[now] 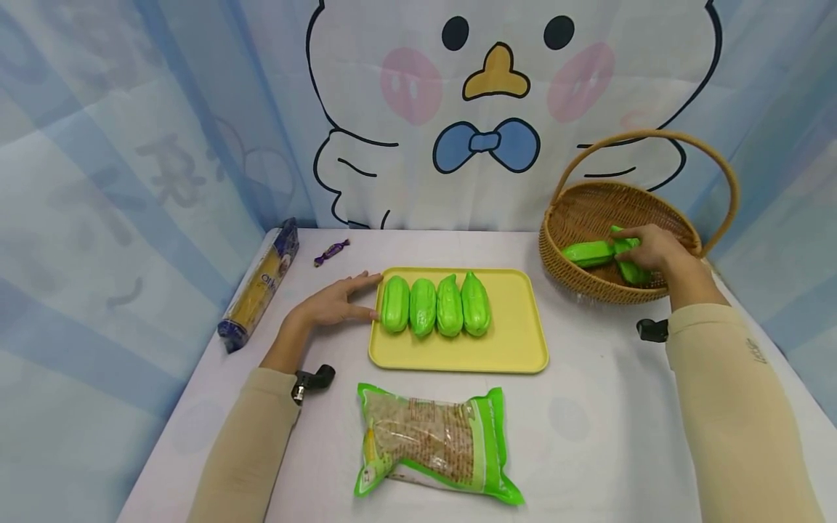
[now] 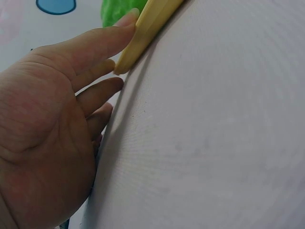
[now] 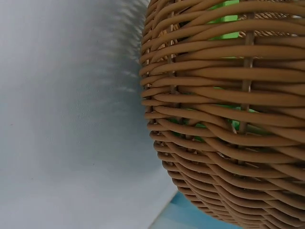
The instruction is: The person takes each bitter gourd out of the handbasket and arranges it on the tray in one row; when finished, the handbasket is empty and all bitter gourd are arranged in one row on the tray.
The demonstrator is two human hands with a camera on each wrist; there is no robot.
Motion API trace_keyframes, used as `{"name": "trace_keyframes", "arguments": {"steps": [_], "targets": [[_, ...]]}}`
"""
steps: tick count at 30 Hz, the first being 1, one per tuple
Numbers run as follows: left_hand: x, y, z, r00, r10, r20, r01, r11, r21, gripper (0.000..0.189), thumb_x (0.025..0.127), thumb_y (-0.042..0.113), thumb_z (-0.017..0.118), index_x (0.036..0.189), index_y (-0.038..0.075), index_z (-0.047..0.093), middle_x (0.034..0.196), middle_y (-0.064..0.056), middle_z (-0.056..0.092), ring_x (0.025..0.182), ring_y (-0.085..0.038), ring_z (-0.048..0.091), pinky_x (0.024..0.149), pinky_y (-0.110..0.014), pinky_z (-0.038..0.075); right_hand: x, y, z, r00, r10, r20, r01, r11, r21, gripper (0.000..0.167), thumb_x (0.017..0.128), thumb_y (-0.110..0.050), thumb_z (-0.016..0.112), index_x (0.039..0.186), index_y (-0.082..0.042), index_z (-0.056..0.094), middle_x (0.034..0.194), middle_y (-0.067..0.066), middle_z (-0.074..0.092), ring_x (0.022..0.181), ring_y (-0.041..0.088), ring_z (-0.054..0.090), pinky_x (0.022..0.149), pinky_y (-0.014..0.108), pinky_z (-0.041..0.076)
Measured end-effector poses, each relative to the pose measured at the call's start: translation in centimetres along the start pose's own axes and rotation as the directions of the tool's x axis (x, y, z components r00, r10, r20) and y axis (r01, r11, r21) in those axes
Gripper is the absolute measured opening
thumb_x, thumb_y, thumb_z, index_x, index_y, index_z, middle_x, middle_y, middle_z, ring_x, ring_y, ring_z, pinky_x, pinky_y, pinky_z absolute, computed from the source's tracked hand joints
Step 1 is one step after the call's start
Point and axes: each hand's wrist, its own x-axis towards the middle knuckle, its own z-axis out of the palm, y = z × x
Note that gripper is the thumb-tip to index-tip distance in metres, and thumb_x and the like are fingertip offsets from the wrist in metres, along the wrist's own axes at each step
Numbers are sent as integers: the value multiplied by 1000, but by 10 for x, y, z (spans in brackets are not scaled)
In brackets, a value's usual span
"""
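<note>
- Slippage is the likeliest trouble: the right hand point(image 1: 654, 250) pinches a green vegetable point(image 1: 633, 274) inside the wicker basket point(image 1: 601, 211), at the table's point(image 1: 601, 414) far right corner, and such a glossy skin could slide from the fingertips.
- A loose vegetable point(image 1: 588, 254) lies just beside it, towards the basket's left edge; crowding could drag both upward.
- The tall basket handle point(image 1: 734, 196) arches near the wrist; a sideways lift might catch it and tip the basket.
- The left hand point(image 1: 336, 301) is relaxed, fingers extended, thumb touching the tray's left edge; too firm a push might slide the yellow tray point(image 1: 513, 327).
- Four vegetables point(image 1: 422, 305) stand in a close row from that edge; rounded sides could let them roll towards the bare right end.
- Textures differ: ribbed, tapering, shiny vegetables; smooth tray with rounded corners and low rim; rounded brown strands woven with gaps where green shows.
- Crinkled clear plastic forms the green-ended bag point(image 1: 438, 439) off the tray's near edge; a long, slim packet point(image 1: 261, 287) slants along the table's left edge.
</note>
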Motion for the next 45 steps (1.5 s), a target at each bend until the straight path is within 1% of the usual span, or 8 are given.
{"name": "trace_keyframes", "arguments": {"steps": [5, 12, 20, 25, 28, 35, 40, 45], "targets": [[0, 0, 1, 1000, 1, 2, -1, 1000, -11, 92, 88, 50, 81, 164, 28, 34, 175, -10, 15, 163, -38, 2, 132, -60, 2, -2, -3, 0, 1000, -20, -21, 20, 1000, 14, 61, 106, -21, 58, 159, -1, 36, 156, 46, 23, 129, 60, 40, 84, 55, 53], [0, -1, 2, 1000, -6, -1, 5, 999, -32, 91, 88, 49, 82, 164, 29, 35, 176, -9, 14, 162, -40, 0, 131, -62, 2, -1, -13, 1, 989, -128, -77, 126, 992, -27, 62, 110, -28, 52, 162, -2, 31, 157, 44, 27, 140, 63, 30, 110, 76, 33], [0, -2, 3, 1000, -16, -6, 16, 1000, -21, 92, 88, 51, 81, 164, 30, 34, 176, -9, 14, 162, -41, 0, 131, -62, 3, -6, -32, 0, 978, -155, -138, 162, 986, 37, 62, 111, -31, 51, 164, -7, 30, 161, 39, 27, 106, 47, 52, 80, 54, 44], [0, -2, 3, 1000, -18, -6, 18, 1000, -20, 92, 87, 51, 81, 164, 31, 35, 176, -8, 14, 162, -41, 0, 131, -62, 3, -13, -46, 0, 961, -173, -213, 194, 978, 82, 64, 110, -39, 50, 165, -13, 30, 165, 36, 22, 145, 59, 28, 108, 74, 35], [-1, -1, 2, 1000, -21, -4, 20, 999, -24, 92, 88, 50, 82, 164, 31, 35, 176, -8, 14, 162, -40, 0, 131, -62, 3, -17, -54, 1, 947, -184, -265, 219, 969, 111, 63, 110, -39, 50, 166, -16, 30, 165, 36, 20, 149, 61, 20, 113, 80, 25], [-2, 1, 1, 1000, -14, -2, 13, 999, -31, 91, 89, 48, 81, 164, 29, 35, 176, -9, 14, 162, -40, 0, 131, -62, 2, -31, -71, 4, 917, -190, -350, 256, 954, 153, 62, 110, -40, 50, 166, -22, 32, 167, 29, 23, 151, 57, 21, 114, 78, 27], [-2, 1, 1, 1000, -16, -5, 16, 1000, -26, 92, 88, 50, 82, 164, 29, 35, 176, -9, 14, 162, -40, 0, 131, -62, 2, -43, -84, 9, 886, -191, -423, 302, 929, 213, 59, 107, -42, 55, 162, -30, 39, 163, 22, 35, 137, 47, 45, 91, 35, 56], [-1, 0, 0, 1000, -11, -4, 11, 1000, -23, 92, 87, 51, 82, 164, 30, 35, 176, -9, 14, 163, -40, 1, 131, -62, 2, -57, -97, 18, 864, -196, -464, 357, 887, 292, 55, 105, -43, 60, 158, -36, 47, 157, 16, 43, 124, 34, 53, 66, 7, 49]]}}
